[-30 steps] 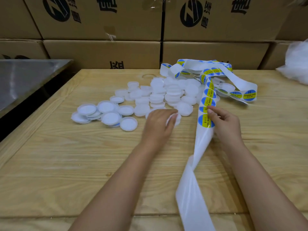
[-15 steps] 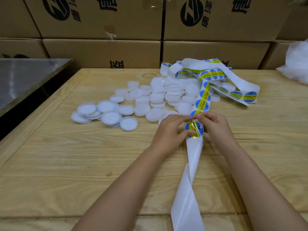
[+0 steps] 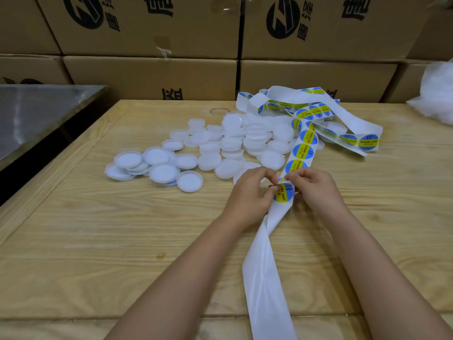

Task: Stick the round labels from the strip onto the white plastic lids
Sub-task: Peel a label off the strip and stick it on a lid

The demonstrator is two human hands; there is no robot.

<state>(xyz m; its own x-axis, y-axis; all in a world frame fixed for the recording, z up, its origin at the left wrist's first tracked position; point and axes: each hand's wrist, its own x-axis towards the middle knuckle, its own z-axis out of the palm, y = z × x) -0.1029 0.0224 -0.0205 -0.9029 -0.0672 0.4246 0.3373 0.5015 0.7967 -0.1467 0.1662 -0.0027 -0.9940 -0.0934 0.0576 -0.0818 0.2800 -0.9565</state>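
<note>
- Where legible, label print reads "11" above "POLISHING PASTE"-like wording, only "PASTE" sure; round label (image 3: 283,192), blue with a yellow band, at the fingertips.
- Left hand (image 3: 252,190) closed, thumb and forefinger pinched on that label's left edge, edge apparently lifted off the backing.
- Right hand (image 3: 315,187) closed, fingers pinching the label strip (image 3: 302,153) just above and right of the same label.
- Strip run: tangled heap at table rear right, down between the hands, then bare white backing (image 3: 263,278) twisting toward the near table edge and out of view.
- Labels counted on the straight run above the hands: three clear, more bunched in the tangle, total not countable; two more on the loose end at far right (image 3: 367,142).
- White plastic lids (image 3: 230,143) heaped mid-table, left of the strip and partly under it; several dozen, overlapping, exact count impossible. Six or so spread flat at the left end (image 3: 157,165), rims up.
- One lid hinted under the left hand, mostly hidden.
- Wooden table (image 3: 98,241) bare pale grain.
- Cardboard boxes (image 3: 152,74) stacked behind, black round logo and large characters, not readable.
- Metal surface (image 3: 36,114) at left; clear plastic bag (image 3: 436,99) at right edge.
</note>
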